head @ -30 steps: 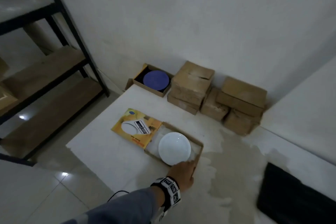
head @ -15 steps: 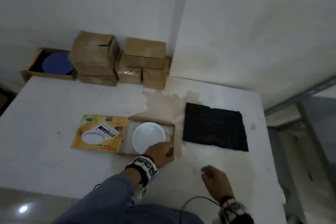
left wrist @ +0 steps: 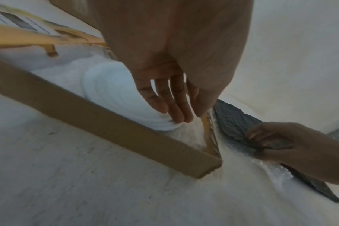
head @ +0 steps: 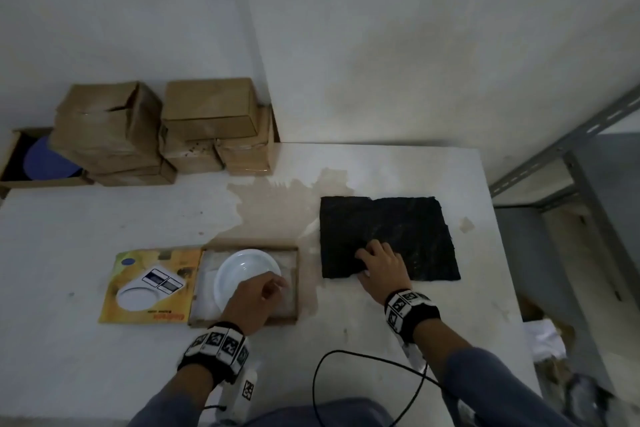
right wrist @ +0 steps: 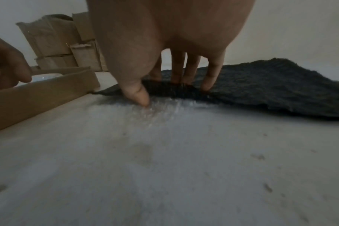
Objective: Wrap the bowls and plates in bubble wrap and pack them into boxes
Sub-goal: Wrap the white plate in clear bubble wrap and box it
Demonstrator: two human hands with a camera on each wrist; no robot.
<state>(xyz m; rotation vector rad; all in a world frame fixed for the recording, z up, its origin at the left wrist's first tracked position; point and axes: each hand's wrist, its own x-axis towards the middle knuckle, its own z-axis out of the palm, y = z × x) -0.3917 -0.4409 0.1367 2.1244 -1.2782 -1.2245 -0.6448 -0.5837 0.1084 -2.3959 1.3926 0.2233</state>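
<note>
A white plate [head: 246,267] [left wrist: 110,91] lies in a shallow open cardboard box [head: 295,284] [left wrist: 106,122] lined with white padding. My left hand [head: 256,298] [left wrist: 188,116] reaches into the box, and its fingers and thumb pinch the plate's near right rim. To the right lies a black mat [head: 398,229] [right wrist: 271,85] on clear bubble wrap [right wrist: 161,110] [left wrist: 277,172]. My right hand [head: 377,263] [right wrist: 164,90] pinches the mat's near left edge. Its fingers are on top, and its thumb is at the edge on the wrap.
Closed cardboard boxes [head: 166,135] are stacked at the back against the wall, beside an open box holding a blue plate [head: 45,159]. The yellow printed lid [head: 152,284] lies flat left of the plate's box. A black cable [head: 346,367] loops near me. A metal shelf frame [head: 571,149] stands past the table's right edge.
The head view has swung right and down. My right hand came into view and moved forward onto the black mat's edge. My left hand stays at the plate's rim.
</note>
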